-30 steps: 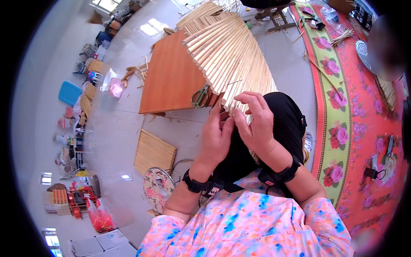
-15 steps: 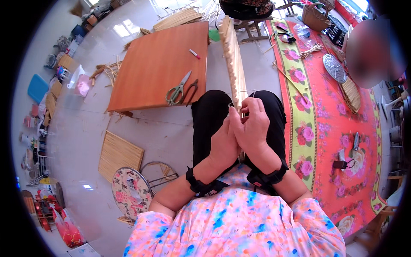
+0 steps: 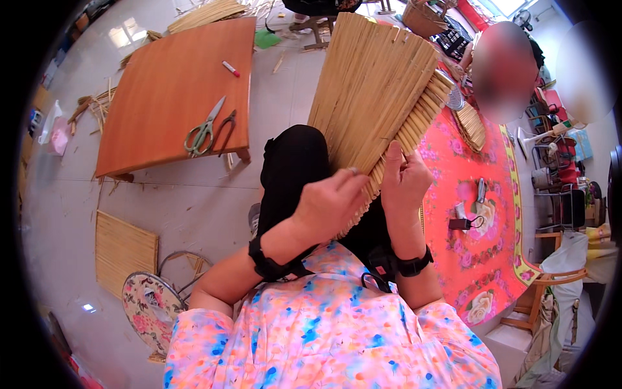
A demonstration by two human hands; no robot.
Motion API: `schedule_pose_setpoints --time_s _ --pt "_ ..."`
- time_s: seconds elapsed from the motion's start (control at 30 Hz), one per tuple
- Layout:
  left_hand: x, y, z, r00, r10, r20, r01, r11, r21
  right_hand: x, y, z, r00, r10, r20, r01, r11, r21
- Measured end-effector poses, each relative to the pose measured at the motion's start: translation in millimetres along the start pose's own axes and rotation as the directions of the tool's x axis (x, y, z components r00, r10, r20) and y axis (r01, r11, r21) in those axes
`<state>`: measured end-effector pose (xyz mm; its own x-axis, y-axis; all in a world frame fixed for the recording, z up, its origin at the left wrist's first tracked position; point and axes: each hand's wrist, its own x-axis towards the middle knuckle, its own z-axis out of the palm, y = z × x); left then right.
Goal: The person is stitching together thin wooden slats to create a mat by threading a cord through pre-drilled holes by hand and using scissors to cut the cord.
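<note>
Head view: the woven bamboo-strip mat (image 3: 376, 84), flat, ribbed and pale yellow, stands tilted above the lap. The left hand (image 3: 330, 204) curls over its lower edge; the right hand (image 3: 405, 181) pinches the strips there, fingers (image 3: 393, 162) closed narrow. One pair of scissors (image 3: 204, 129) and, apparently, one pair of pliers (image 3: 227, 128) lie on the orange wooden surface (image 3: 168, 84).
</note>
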<state>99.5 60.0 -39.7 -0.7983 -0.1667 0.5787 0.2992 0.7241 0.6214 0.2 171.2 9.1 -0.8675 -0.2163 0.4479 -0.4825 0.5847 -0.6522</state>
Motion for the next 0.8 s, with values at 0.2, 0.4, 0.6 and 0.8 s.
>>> schedule_pose_setpoints --time_s 0.2,0.4,0.6,0.8 --pt "58.6 -27.6 -42.0 0.995 -0.024 -0.1 0.015 0.996 -0.089 -3.7 -6.6 12.6 0.987 -0.153 -0.038 0.15 0.986 -0.068" --pt "84.9 -19.7 -71.7 0.993 0.088 0.083 -0.095 0.993 0.074 -6.4 -21.5 23.8 0.977 -0.21 0.027 0.211 0.976 -0.061" --pt "83.9 -34.6 -93.3 0.997 0.065 0.043 -0.072 0.98 0.186 -7.2 -30.0 26.3 0.96 -0.281 0.003 0.28 0.958 -0.064" --pt "80.4 -74.1 -120.0 0.998 -0.065 -0.016 0.067 0.965 0.254 -8.9 -21.1 30.1 0.944 -0.324 -0.058 0.313 0.939 -0.14"
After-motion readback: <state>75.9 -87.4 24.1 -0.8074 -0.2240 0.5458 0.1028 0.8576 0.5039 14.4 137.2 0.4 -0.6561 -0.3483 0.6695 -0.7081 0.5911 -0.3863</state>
